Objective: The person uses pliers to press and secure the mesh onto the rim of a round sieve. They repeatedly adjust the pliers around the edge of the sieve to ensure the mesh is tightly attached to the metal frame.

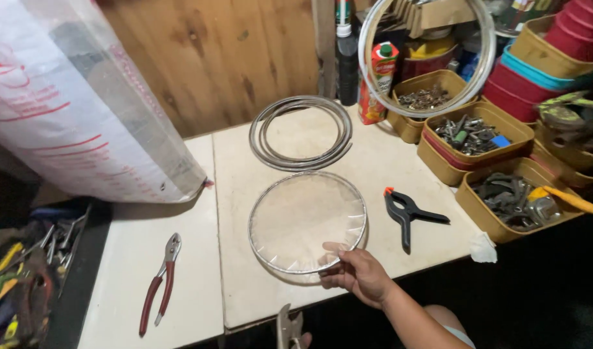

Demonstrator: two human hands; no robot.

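1. The round wire hoop [307, 222], covered with a clear film, lies flat in the middle of the pale bench [244, 297], just in front of a coil of bare metal rings [301, 132].
2. A large white printed sack [76, 97] leans at the bench's left; yellow trays of metal bits [474, 139] crowd its right.
3. The right hand [358, 274] reaches in from the near edge, its fingers [335, 249] pinching the hoop's near rim, thumb on top.
4. To handle the hoop well, the grip seems best kept on the wire rather than the film, so the cover stays taut.
5. The left hand [303, 339] barely shows at the bottom edge beside a metal tool [287, 326]; its grip cannot be told.
6. Red-handled pliers [159, 284] lie to the left, a black spring clamp [409, 213] to the right, both untouched.
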